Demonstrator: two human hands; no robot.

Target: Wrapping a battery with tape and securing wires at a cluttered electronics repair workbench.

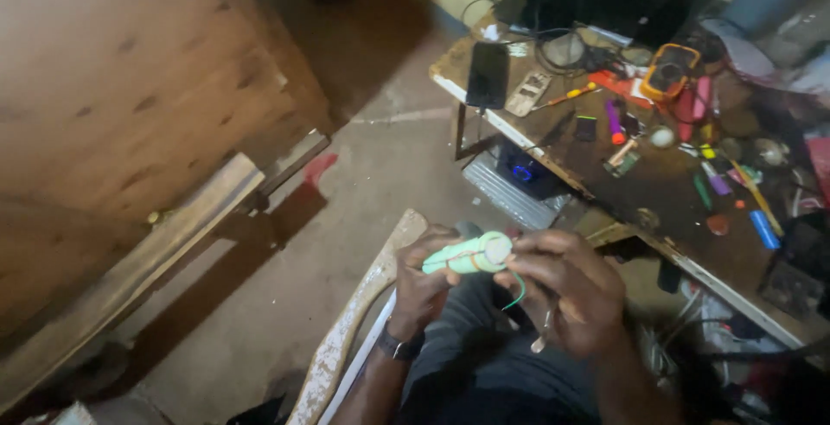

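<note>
So the pale green battery pack [471, 256] sits over the person's lap, left hand [424, 282] clenched around its body, right hand [562, 291] pinching at the end cap, where a green wire [519, 291] hangs loose. Looks mid-job: lead unattached, multimeter [667, 70] untouched on the cluttered workbench [605, 183].

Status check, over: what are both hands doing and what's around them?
Left hand gripping pale green cylindrical cell pack. Right hand pinching its end, thin green wire dangling. Cluttered wooden workbench to the right, nothing between hands.
</note>
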